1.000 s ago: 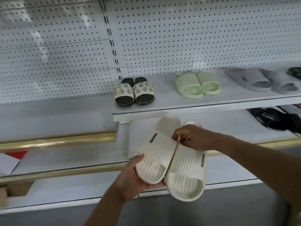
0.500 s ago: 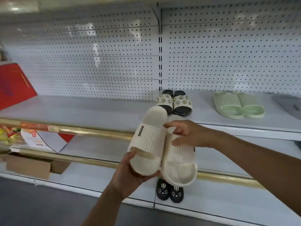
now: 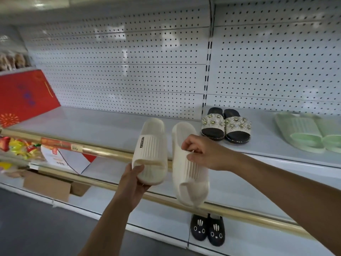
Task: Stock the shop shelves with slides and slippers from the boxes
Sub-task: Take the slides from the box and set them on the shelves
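Slides (image 3: 150,154) now apart, toes down.

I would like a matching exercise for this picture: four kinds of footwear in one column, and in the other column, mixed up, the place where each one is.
Things:
1. cream slides
2. jewelled sandals
3. green slides
4. black slippers with faces

Places:
A. bottom shelf, under the gold rail
B. held in the person's hands
C. upper shelf, far right
D. upper shelf, next to the slotted upright

Pairs: 1-B, 2-D, 3-C, 4-A
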Demonstrator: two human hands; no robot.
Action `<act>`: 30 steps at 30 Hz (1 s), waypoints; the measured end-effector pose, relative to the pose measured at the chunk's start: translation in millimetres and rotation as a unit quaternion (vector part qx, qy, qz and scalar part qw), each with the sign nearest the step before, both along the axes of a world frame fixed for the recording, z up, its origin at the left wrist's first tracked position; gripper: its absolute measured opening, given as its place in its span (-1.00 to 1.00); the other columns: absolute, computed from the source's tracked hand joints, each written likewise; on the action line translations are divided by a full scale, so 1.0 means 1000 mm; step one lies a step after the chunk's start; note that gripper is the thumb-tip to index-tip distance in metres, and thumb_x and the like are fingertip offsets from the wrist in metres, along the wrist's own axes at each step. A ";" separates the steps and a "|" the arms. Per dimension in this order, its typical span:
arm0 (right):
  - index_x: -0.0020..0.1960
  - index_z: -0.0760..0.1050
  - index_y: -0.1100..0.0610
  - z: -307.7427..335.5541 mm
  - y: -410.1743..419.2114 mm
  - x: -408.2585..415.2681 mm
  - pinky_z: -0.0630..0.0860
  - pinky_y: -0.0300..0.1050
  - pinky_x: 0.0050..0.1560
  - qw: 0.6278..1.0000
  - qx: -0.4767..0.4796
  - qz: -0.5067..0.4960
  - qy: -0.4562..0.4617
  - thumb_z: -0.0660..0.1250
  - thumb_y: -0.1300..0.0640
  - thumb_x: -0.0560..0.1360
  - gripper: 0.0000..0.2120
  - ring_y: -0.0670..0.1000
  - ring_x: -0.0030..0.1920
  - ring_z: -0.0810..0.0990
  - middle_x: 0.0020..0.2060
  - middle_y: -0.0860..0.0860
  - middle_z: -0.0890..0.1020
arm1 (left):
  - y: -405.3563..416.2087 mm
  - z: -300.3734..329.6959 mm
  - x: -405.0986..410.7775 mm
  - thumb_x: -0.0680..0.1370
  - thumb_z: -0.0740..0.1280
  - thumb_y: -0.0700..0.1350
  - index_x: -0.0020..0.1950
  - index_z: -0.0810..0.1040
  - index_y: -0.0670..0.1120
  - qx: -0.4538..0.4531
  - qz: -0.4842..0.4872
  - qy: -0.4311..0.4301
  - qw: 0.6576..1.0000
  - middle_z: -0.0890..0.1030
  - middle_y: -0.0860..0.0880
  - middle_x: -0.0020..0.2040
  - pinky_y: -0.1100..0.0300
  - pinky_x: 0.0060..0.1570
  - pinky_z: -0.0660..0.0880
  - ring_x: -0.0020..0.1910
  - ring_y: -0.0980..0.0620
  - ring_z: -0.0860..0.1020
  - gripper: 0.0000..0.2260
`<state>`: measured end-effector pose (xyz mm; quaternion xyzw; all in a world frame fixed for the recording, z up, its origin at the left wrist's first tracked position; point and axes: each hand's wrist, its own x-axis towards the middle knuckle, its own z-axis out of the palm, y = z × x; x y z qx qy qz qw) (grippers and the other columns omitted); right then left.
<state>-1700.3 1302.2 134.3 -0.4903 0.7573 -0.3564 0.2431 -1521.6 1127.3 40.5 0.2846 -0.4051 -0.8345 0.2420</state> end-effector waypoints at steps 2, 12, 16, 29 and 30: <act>0.03 0.43 -0.04 -0.003 -0.033 -0.008 0.47 -0.21 -0.02 1.000 0.016 -0.005 0.019 0.30 0.22 0.54 -0.82 -0.16 -0.02 0.58 0.05 -0.06 0.63 | -0.035 0.001 -0.012 0.58 0.22 -0.26 0.31 0.42 -0.10 -0.012 0.007 -0.018 1.000 0.50 -0.22 0.26 -0.18 0.01 0.56 0.21 -0.26 0.49 -0.70; 0.23 0.50 0.08 -0.035 -0.180 -0.089 0.43 -0.18 0.17 0.980 0.109 -0.131 0.098 0.27 0.22 0.54 -0.72 -0.05 0.17 0.52 0.20 -0.01 0.58 | -0.192 -0.004 -0.071 0.59 0.21 -0.32 0.33 0.40 -0.20 -0.028 -0.038 -0.080 0.996 0.52 -0.23 0.18 -0.08 -0.11 0.58 0.09 -0.22 0.53 -0.69; 0.24 0.53 0.11 -0.051 -0.206 -0.116 0.43 -0.20 0.13 0.970 0.131 -0.182 0.098 0.27 0.22 0.55 -0.72 -0.02 0.16 0.55 0.18 0.00 0.60 | -0.216 -0.013 -0.104 0.58 0.23 -0.33 0.35 0.41 -0.21 -0.035 -0.062 -0.106 0.992 0.51 -0.25 0.23 -0.04 -0.06 0.53 0.08 -0.19 0.52 -0.67; 0.31 0.48 -0.01 -0.075 -0.230 -0.121 0.25 0.00 0.37 0.943 0.158 -0.260 0.133 0.19 0.05 0.60 -0.70 -0.02 0.26 0.48 0.22 -0.08 0.58 | -0.238 -0.035 -0.176 0.54 0.37 -0.31 0.36 0.40 -0.19 -0.091 -0.114 -0.171 0.974 0.54 -0.23 0.20 0.06 -0.16 0.56 0.09 -0.16 0.55 -0.59; 0.33 0.46 -0.01 -0.074 -0.230 -0.119 0.24 0.00 0.37 0.943 0.156 -0.262 0.136 0.20 0.02 0.60 -0.68 -0.01 0.29 0.46 0.25 -0.06 0.56 | -0.241 -0.039 -0.181 0.50 0.42 -0.27 0.36 0.41 -0.19 -0.138 -0.123 -0.198 0.963 0.55 -0.21 0.19 0.00 -0.11 0.58 0.10 -0.17 0.56 -0.56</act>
